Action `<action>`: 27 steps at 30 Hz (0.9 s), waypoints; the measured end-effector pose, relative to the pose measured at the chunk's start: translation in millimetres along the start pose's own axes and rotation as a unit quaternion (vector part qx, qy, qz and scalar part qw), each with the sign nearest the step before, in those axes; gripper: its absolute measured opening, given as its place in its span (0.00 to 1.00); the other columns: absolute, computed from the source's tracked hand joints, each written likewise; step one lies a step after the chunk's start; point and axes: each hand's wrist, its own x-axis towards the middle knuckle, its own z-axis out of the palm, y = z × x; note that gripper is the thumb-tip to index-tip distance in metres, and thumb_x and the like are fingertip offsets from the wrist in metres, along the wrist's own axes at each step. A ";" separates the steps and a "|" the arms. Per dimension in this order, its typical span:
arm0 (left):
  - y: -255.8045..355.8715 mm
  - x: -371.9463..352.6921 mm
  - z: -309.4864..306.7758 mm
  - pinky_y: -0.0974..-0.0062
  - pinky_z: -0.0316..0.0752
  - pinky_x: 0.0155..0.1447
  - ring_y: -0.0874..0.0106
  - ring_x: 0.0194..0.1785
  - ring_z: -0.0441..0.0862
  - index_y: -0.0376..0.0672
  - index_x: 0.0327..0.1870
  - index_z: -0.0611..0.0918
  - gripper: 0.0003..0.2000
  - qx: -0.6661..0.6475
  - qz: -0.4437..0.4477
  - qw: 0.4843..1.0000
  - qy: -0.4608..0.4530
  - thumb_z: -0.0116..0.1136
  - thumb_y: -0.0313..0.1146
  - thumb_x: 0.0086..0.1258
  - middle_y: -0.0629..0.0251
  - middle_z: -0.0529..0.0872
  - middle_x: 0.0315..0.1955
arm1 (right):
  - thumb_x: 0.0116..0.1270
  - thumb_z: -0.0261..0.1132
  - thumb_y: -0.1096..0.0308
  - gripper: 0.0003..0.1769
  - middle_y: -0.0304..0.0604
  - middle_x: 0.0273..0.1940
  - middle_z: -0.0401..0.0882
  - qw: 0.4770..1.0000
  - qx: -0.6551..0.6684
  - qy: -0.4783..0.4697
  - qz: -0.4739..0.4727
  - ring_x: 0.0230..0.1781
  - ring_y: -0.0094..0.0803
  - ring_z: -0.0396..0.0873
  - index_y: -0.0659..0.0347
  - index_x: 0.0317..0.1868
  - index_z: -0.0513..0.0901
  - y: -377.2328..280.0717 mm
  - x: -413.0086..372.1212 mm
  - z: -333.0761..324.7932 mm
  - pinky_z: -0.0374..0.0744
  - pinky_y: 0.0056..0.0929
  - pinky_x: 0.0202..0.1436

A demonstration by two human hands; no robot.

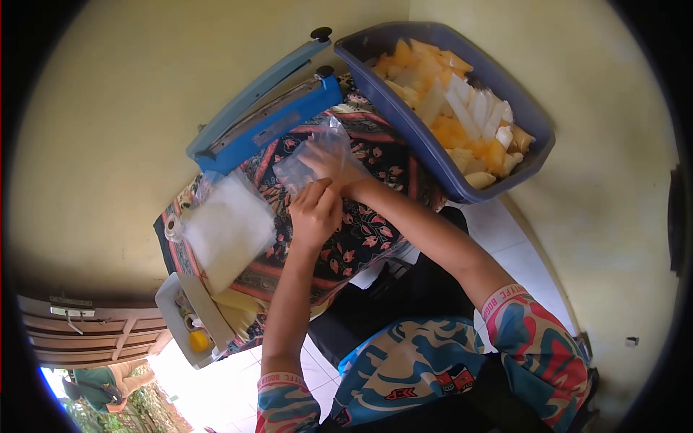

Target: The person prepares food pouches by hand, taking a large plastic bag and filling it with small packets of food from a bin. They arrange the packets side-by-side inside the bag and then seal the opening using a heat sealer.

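A clear plastic bag [333,134] lies over the patterned cloth near the middle of the view. My right hand [330,160] is inside this bag, its fingers spread under the film. At the bag's lower edge, my left hand [315,206] has its fingers closed on the plastic, close to my right wrist. Left of both hands rests a stack of white, translucent plastic bags [229,227]. A blue heat sealer [271,124] stands behind the hands with its light blue arm [253,90] raised.
A dark blue tub [433,155] holding several filled orange and white packets stands at the upper right. A roll of tape [172,226] and a white box [173,310] with small items are at the left. A person [108,386] is outside, lower left.
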 end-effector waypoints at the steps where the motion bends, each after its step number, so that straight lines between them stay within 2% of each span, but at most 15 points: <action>1: 1.2 1.7 -0.5 0.66 0.78 0.39 0.61 0.36 0.83 0.43 0.46 0.83 0.17 -0.002 -0.018 1.000 -0.011 0.63 0.21 0.53 0.61 0.84 0.38 | 0.62 0.63 0.50 0.30 0.47 0.69 0.70 0.999 -0.033 -0.020 -0.009 0.74 0.52 0.60 0.54 0.63 0.77 -5.1 2.7 -14.6 0.51 0.70 0.72; 3: 5.7 7.5 -2.4 0.63 0.77 0.41 0.59 0.39 0.82 0.43 0.49 0.82 0.19 -0.007 -0.053 0.998 -0.034 0.62 0.22 0.53 0.59 0.83 0.40 | 0.59 0.65 0.52 0.30 0.44 0.67 0.72 0.993 -0.098 -0.059 -0.026 0.76 0.48 0.59 0.51 0.62 0.78 -13.0 3.2 -41.1 0.52 0.69 0.73; 6: 14.3 14.3 -7.2 0.61 0.75 0.45 0.56 0.41 0.81 0.42 0.56 0.81 0.24 -0.019 -0.078 0.994 -0.073 0.61 0.20 0.54 0.57 0.82 0.38 | 0.56 0.66 0.52 0.27 0.41 0.65 0.75 0.997 -0.048 -0.032 -0.060 0.75 0.44 0.60 0.47 0.58 0.81 -6.8 -3.5 -37.0 0.53 0.64 0.74; 8: 16.0 12.4 -4.9 0.62 0.75 0.45 0.57 0.41 0.80 0.43 0.56 0.82 0.24 0.005 -0.084 0.992 -0.090 0.59 0.19 0.55 0.58 0.82 0.37 | 0.56 0.66 0.51 0.25 0.40 0.64 0.76 0.995 -0.060 -0.006 -0.077 0.75 0.44 0.61 0.45 0.55 0.83 -6.7 -5.4 -52.5 0.55 0.62 0.74; 11: 9.1 4.9 1.7 0.62 0.75 0.44 0.58 0.39 0.81 0.43 0.54 0.83 0.22 0.020 -0.078 0.993 -0.090 0.58 0.18 0.56 0.58 0.82 0.36 | 0.58 0.66 0.52 0.23 0.40 0.62 0.77 0.997 0.024 -0.068 -0.035 0.73 0.44 0.62 0.47 0.54 0.84 -5.1 0.8 -76.5 0.61 0.54 0.73; 14: 8.7 5.3 1.5 0.64 0.77 0.39 0.60 0.35 0.81 0.43 0.52 0.84 0.19 0.017 -0.086 0.994 -0.061 0.57 0.17 0.58 0.58 0.82 0.34 | 0.62 0.65 0.58 0.20 0.43 0.58 0.80 0.982 0.145 -0.090 0.079 0.71 0.46 0.66 0.53 0.53 0.83 -6.2 -2.5 -78.0 0.67 0.44 0.70; 16: 8.7 5.6 1.5 0.66 0.77 0.36 0.62 0.31 0.81 0.42 0.50 0.84 0.18 0.012 -0.097 0.994 -0.040 0.57 0.17 0.60 0.59 0.82 0.33 | 0.62 0.64 0.65 0.18 0.46 0.53 0.82 0.962 0.198 -0.139 0.127 0.63 0.48 0.72 0.58 0.53 0.82 -13.4 -9.5 -82.9 0.72 0.40 0.64; 18: 5.6 3.0 2.2 0.68 0.77 0.32 0.65 0.27 0.81 0.43 0.50 0.84 0.16 0.011 -0.110 0.994 -0.023 0.58 0.17 0.62 0.59 0.82 0.32 | 0.61 0.61 0.75 0.18 0.51 0.47 0.82 0.930 0.234 -0.251 0.131 0.50 0.49 0.81 0.63 0.53 0.80 -21.3 -17.8 -92.6 0.78 0.39 0.55; 19: 4.7 1.1 2.0 0.70 0.77 0.31 0.67 0.27 0.81 0.43 0.49 0.85 0.15 0.017 -0.123 0.992 -0.031 0.58 0.17 0.62 0.60 0.82 0.33 | 0.62 0.60 0.76 0.16 0.55 0.50 0.80 0.925 0.237 -0.284 0.089 0.53 0.49 0.80 0.70 0.51 0.79 -23.6 -21.8 -103.5 0.77 0.40 0.59; 22: 1.8 -2.1 1.7 0.73 0.76 0.31 0.72 0.27 0.81 0.43 0.48 0.85 0.14 0.020 -0.153 0.987 -0.043 0.60 0.18 0.64 0.62 0.82 0.32 | 0.65 0.62 0.71 0.20 0.60 0.56 0.78 0.978 0.161 -0.128 -0.038 0.57 0.50 0.79 0.75 0.55 0.77 -37.8 -69.0 -116.3 0.76 0.40 0.63; 24: 0.3 -2.5 2.5 0.75 0.76 0.31 0.74 0.27 0.81 0.42 0.48 0.86 0.12 0.007 -0.161 0.986 -0.037 0.61 0.18 0.65 0.63 0.83 0.32 | 0.71 0.63 0.62 0.29 0.56 0.69 0.69 0.950 0.181 -0.252 -0.043 0.68 0.51 0.71 0.72 0.65 0.72 -51.9 -85.8 -168.6 0.72 0.41 0.70; 26: -0.2 -2.3 3.2 0.76 0.76 0.31 0.75 0.27 0.81 0.42 0.47 0.86 0.12 -0.003 -0.160 0.987 -0.029 0.62 0.18 0.65 0.63 0.83 0.32 | 0.72 0.63 0.59 0.32 0.55 0.69 0.69 0.901 0.242 -0.357 -0.056 0.68 0.49 0.72 0.70 0.70 0.69 -55.7 -102.1 -216.3 0.72 0.41 0.71; 27: -0.1 -2.1 3.2 0.76 0.76 0.31 0.75 0.27 0.81 0.42 0.47 0.86 0.11 -0.008 -0.160 0.987 -0.025 0.63 0.18 0.65 0.63 0.83 0.32 | 0.72 0.64 0.59 0.31 0.54 0.67 0.72 0.891 0.262 -0.362 -0.080 0.66 0.48 0.74 0.68 0.69 0.70 -52.5 -109.8 -233.5 0.74 0.40 0.69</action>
